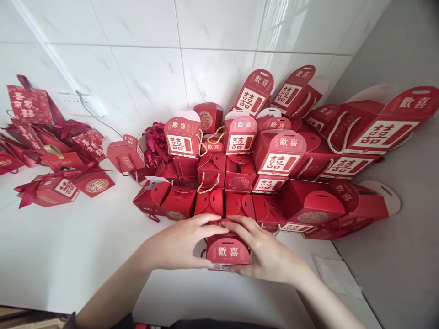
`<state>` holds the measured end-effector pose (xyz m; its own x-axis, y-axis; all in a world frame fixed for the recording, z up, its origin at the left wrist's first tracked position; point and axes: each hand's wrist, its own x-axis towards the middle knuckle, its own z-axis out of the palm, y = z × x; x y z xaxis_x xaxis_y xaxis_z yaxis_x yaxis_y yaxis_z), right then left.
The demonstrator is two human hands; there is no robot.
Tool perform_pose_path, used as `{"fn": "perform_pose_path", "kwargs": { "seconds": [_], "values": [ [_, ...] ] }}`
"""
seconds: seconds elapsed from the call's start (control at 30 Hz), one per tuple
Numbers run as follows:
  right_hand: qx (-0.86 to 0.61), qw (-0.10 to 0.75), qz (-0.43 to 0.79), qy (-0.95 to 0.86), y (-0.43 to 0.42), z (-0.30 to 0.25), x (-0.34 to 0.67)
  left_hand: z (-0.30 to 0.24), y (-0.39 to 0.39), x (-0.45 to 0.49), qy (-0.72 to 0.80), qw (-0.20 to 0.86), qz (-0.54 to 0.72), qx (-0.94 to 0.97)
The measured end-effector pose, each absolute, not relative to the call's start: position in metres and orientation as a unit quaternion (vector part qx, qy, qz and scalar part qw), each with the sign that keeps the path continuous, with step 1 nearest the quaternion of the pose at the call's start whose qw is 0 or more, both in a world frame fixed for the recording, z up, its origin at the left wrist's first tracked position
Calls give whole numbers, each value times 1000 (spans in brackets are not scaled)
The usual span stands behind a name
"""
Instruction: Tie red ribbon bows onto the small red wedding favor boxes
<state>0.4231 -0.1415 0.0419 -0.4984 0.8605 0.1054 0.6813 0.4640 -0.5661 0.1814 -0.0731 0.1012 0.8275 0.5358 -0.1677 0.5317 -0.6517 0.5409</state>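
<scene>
Between my two hands, near the front of the white table, is a red gift box [228, 251] with a rounded top flap and pale printed characters. My left hand [187, 242] grips its left side, thumb at the lower front and fingers over the top. Around its right side curls my right hand [262, 251], with fingers on top and the thumb by the bottom front edge. The fingertips of both hands nearly meet at the box's top. Just behind stand two similar red boxes [239, 205] in the front row of the stack.
Red boxes with rope handles [281, 155] are piled against the tiled wall [219, 77]. At left lie more boxes and dark-red ribbons [56, 185], beside a wall socket with a cable [99, 119]. A grey wall [408, 183] bounds the right side. The white table [85, 246] extends leftward.
</scene>
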Motion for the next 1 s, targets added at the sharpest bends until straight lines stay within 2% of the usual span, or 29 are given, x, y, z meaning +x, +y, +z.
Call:
{"fn": "perform_pose_path", "kwargs": {
  "seconds": [0.17,0.33,0.47,0.57,0.8,0.9,1.0],
  "values": [
    [-508,225,61,-829,-154,-6,404,108,-50,152,382,286,115,871],
    [-478,297,-23,-827,-166,-13,400,117,46,106,582,139,322,734],
    [-473,341,-43,-811,-168,-10,402,102,130,97,632,166,304,693],
    [-480,348,-32,-805,-168,-10,404,90,162,104,664,179,302,660],
    [-481,353,-16,-802,-170,-5,415,103,151,108,670,181,386,608],
    [-472,372,-2,-799,-165,5,424,126,120,113,605,178,463,623],
    [-445,404,5,-799,-155,29,427,149,69,128,522,225,497,656]
  ]
}}
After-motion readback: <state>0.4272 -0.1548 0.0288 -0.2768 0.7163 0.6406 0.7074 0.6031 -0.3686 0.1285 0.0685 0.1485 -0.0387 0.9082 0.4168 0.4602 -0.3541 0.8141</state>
